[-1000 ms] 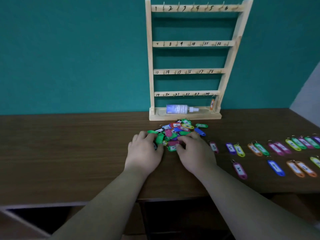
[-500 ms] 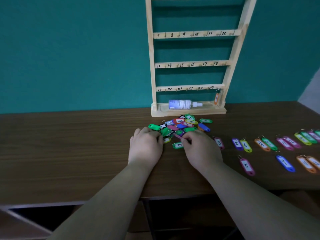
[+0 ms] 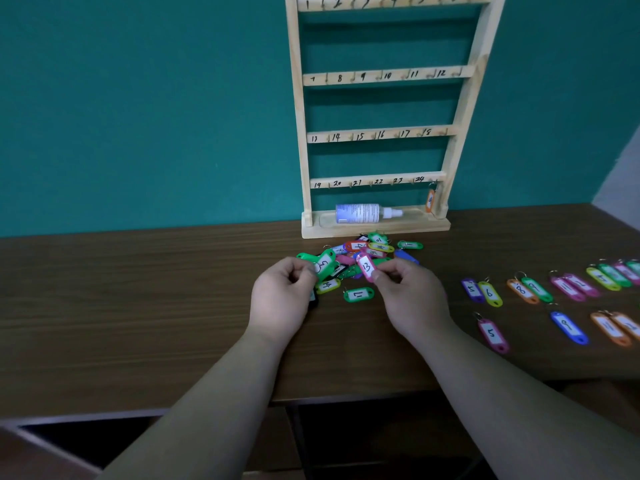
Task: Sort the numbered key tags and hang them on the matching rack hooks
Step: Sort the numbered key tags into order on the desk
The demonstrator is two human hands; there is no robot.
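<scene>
A wooden rack with numbered hook rows stands against the teal wall. One orange tag hangs on its bottom right hook. A heap of coloured key tags lies on the table in front of the rack. My left hand pinches a green tag lifted at the heap's left edge. My right hand pinches a pink tag marked 13. A green tag marked 11 and a yellow tag marked 14 lie between my hands.
Several tags lie spread in rows on the brown table at the right, among them a pink 5, a yellow 6 and a blue one. A white bottle lies on the rack's base.
Both hands went from pressing on the heap to lifting one tag each: the left a green one, the right the pink 13. The view tilted up slightly.
</scene>
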